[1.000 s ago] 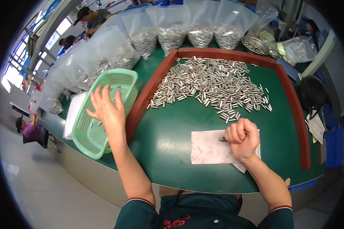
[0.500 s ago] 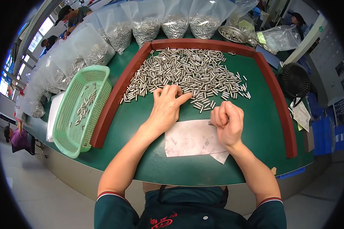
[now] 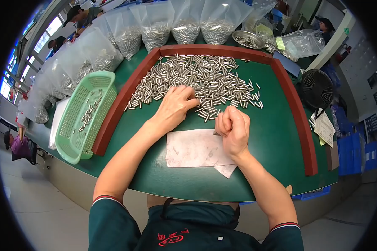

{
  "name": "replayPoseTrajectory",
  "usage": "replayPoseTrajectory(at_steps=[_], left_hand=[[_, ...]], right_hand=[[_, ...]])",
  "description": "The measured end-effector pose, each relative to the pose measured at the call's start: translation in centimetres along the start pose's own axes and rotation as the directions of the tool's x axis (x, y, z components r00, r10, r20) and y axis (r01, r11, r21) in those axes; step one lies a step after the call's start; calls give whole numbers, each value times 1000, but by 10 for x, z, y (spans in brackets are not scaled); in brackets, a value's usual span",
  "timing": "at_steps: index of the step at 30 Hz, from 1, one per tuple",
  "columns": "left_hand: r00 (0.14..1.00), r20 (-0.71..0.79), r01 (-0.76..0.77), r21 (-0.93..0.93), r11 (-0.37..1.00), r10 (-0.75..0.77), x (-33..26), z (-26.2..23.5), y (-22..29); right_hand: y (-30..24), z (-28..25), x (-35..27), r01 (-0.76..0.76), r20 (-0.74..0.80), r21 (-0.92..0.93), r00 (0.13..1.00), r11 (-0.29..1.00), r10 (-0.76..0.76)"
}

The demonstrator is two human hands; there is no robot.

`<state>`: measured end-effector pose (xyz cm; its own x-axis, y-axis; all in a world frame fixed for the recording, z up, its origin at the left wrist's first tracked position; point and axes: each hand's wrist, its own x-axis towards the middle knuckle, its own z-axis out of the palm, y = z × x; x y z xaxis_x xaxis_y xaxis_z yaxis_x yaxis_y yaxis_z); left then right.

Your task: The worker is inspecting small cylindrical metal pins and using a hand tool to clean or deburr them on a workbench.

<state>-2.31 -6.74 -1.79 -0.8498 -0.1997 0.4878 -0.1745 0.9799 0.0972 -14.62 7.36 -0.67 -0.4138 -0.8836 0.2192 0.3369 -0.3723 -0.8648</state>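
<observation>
A large heap of small shiny metal cylinders [image 3: 197,79] lies on the green table top [image 3: 276,125] inside a red-brown raised border [image 3: 113,113]. My left hand [image 3: 175,106] rests palm down on the near edge of the heap, its fingers curled over a few cylinders. My right hand [image 3: 233,127] is closed in a fist just to the right, above the corner of a white sheet of paper [image 3: 192,148]; what is inside the fist is hidden.
A light green plastic basket [image 3: 81,115] with a few cylinders stands left of the border. Clear bags of cylinders [image 3: 155,27] line the back and left rim. A metal bowl [image 3: 247,39], a black fan [image 3: 318,88] and other people [image 3: 77,14] are around.
My left hand left the green basket, swung right and settled on the near edge of the heap. My right fist moved slightly up toward the heap. The view shifted.
</observation>
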Motion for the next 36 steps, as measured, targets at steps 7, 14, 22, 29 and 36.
replayPoseTrajectory(at_steps=[7, 14, 22, 29, 36], left_hand=[[992, 119, -50, 16, 999, 48, 10, -7, -2], [963, 207, -201, 135, 970, 170, 18, -11, -2], [909, 317, -346, 215, 913, 269, 28, -14, 1], [964, 129, -240, 52, 969, 231, 43, -19, -8], [986, -10, 140, -472, 870, -164, 116, 6, -18]], right_hand=[[-1, -6, 4, -35, -41, 119, 998, 992, 40], [-5, -2, 3, -40, -58, 64, 997, 997, 44], [-3, -4, 2, -17, -35, 12, 999, 1000, 17], [-3, -9, 1, 9, -32, 73, 999, 997, -7], [3, -20, -13, 26, -54, -3, 998, 1000, -26]])
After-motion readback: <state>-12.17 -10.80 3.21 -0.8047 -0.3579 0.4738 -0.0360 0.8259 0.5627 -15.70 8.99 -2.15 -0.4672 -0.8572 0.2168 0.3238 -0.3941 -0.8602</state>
